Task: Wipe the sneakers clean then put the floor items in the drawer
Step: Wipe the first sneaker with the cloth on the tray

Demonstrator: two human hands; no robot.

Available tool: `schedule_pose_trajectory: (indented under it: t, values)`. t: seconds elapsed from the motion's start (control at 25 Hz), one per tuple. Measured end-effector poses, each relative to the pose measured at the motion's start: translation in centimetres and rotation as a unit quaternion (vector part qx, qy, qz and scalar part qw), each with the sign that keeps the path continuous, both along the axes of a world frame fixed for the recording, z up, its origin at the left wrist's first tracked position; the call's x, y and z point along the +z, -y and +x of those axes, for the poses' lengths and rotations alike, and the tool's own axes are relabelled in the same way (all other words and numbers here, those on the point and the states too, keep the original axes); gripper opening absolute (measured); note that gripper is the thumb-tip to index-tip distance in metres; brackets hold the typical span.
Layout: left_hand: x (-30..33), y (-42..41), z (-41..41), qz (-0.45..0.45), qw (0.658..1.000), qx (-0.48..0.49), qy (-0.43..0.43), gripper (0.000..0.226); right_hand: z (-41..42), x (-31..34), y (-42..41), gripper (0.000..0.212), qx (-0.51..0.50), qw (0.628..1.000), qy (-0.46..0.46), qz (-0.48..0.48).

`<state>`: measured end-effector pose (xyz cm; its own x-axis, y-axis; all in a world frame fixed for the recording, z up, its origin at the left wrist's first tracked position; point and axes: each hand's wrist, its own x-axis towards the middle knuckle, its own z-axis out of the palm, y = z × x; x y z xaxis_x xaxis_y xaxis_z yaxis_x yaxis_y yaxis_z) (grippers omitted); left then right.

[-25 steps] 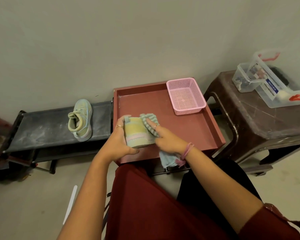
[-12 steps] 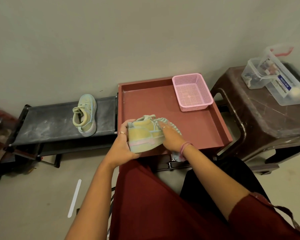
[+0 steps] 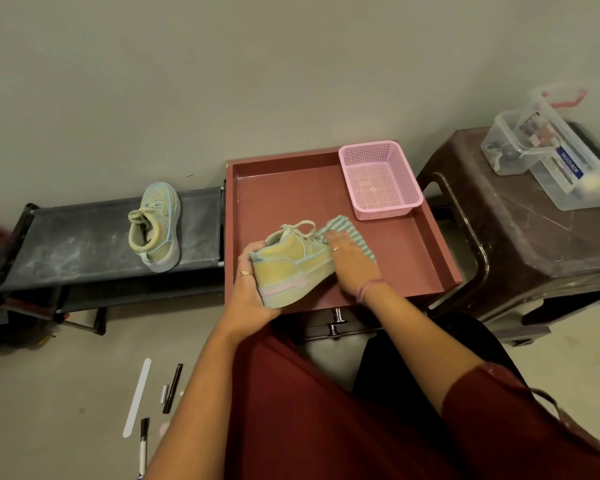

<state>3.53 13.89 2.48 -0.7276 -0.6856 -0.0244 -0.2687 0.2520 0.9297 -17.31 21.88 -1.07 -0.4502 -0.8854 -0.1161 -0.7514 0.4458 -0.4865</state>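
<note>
Dim, flat, warm indoor light — soft shadows, wide-angle bowing at edges, slight overall softness.

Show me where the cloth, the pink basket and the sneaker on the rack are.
cloth [image 3: 355, 233], head view, on the striped part past the fingers.
pink basket [image 3: 380, 206], head view, on its front wall.
sneaker on the rack [image 3: 160, 233], head view, on its side near the laces.

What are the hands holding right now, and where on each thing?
The left hand grips the sneaker at its heel. The right hand presses the striped cloth against the sneaker's toe end.
</note>
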Motion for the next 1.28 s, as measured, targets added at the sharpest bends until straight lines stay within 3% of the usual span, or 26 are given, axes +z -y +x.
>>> schedule_pose_trajectory:
  t: [0.16,0.32,0.44,0.56,0.76,0.96,1.16,1.28]
  values:
    - [0.3,-1.6,-0.9,-0.021,0.998,0.047,-0.022,0.094,-4.3,0.7,2.7,0.052,0.078,0.993,0.050,0.077]
    - [-1.3,-2.1,-1.3,-0.009,0.997,0.064,-0.037,0.094,-3.7,1.0,3.8,0.053,0.061,0.986,0.105,0.118]
    - [-2.8,-2.9,-2.1,-0.053,0.995,0.080,-0.026,0.086,-1.3,1.6,1.4,0.061,0.029,0.991,0.115,0.055]
    - [-4.9,-3.7,-2.0,-0.101,0.988,0.114,0.005,0.095,0.5,2.0,-1.2,0.076,0.011,0.988,0.152,-0.007]
    - [-7.5,-4.3,-2.4,-0.055,0.995,0.049,0.071,0.111,2.0,-0.2,-3.3,0.086,0.017,0.989,0.135,-0.062]
    - [-7.6,-5.3,-3.9,0.043,0.992,0.110,0.048,0.077,1.6,-1.6,-4.8,0.064,-0.051,0.972,0.216,-0.081]
    - [-7.8,-5.1,-4.0,0.083,0.982,0.165,0.036,0.097,1.4,-1.8,-3.7,0.062,-0.117,0.965,0.217,-0.094]
    - [-7.9,-5.2,-4.0,0.068,0.982,0.172,0.034,0.082,-0.5,-0.1,-3.0,0.038,-0.137,0.980,0.140,-0.021]
